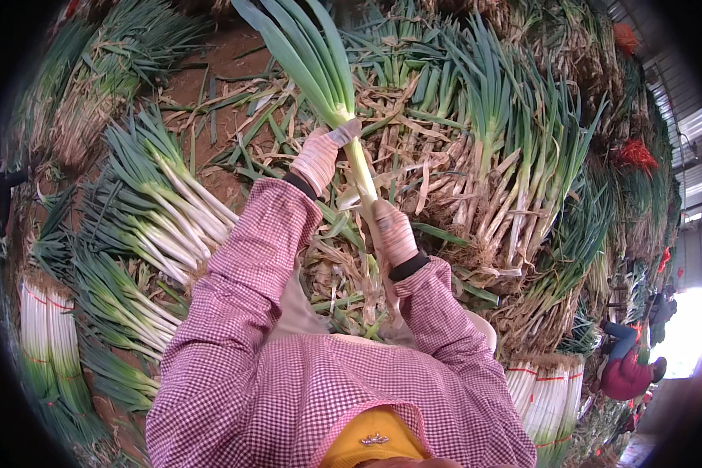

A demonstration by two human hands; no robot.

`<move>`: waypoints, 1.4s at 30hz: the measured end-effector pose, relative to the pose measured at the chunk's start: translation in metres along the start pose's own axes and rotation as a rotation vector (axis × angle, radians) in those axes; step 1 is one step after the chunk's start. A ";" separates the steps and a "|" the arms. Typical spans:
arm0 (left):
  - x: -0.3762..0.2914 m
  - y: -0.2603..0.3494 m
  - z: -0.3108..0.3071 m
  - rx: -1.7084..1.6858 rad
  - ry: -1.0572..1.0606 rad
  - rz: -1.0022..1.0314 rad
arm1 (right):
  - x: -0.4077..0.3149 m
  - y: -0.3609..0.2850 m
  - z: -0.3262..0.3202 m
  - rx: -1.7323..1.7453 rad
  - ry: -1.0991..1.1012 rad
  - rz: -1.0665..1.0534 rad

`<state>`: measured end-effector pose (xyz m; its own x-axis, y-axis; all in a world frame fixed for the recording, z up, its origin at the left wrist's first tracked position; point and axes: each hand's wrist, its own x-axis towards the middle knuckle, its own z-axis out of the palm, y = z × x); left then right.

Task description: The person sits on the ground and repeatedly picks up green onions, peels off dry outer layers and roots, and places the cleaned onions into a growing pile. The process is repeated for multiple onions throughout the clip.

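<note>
A large green onion (360, 167) is held up in front of me, its green leaves pointing away and its root end towards my lap. My left hand (319, 155), in a striped work glove, grips it just below where the leaves fan out. Further down the pale stalk, my right hand (393, 231), gloved the same way, is closed around it. Dry outer skin hangs loose beside the stalk between the hands. Under it lies a heap of stripped leaves and husks (327, 263). The root end is partly hidden by my right hand and sleeve.
Peeled green onions (175, 228) lie in rows at my left. Unpeeled ones with dry skins and roots (503, 199) are piled at front right. Tied bundles (50, 327) stand at far left, others (544, 398) at right. A person (626, 374) is bent over at far right.
</note>
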<state>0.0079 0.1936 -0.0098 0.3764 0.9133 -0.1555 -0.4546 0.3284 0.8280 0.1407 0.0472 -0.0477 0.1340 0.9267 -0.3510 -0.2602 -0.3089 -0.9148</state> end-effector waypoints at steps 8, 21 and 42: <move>-0.002 0.009 -0.009 -0.221 -0.202 -0.036 | -0.005 -0.014 -0.005 0.098 -0.041 0.023; -0.024 0.015 0.020 -0.323 -0.237 -0.197 | 0.005 -0.024 -0.001 0.084 0.043 0.075; 0.013 0.002 -0.052 -0.388 0.396 -0.022 | -0.041 0.036 -0.167 -1.806 0.031 0.355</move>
<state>-0.0299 0.2188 -0.0379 0.0909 0.9015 -0.4231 -0.7422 0.3446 0.5748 0.2860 -0.0371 -0.0994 0.3295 0.7769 -0.5366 0.9418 -0.3109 0.1281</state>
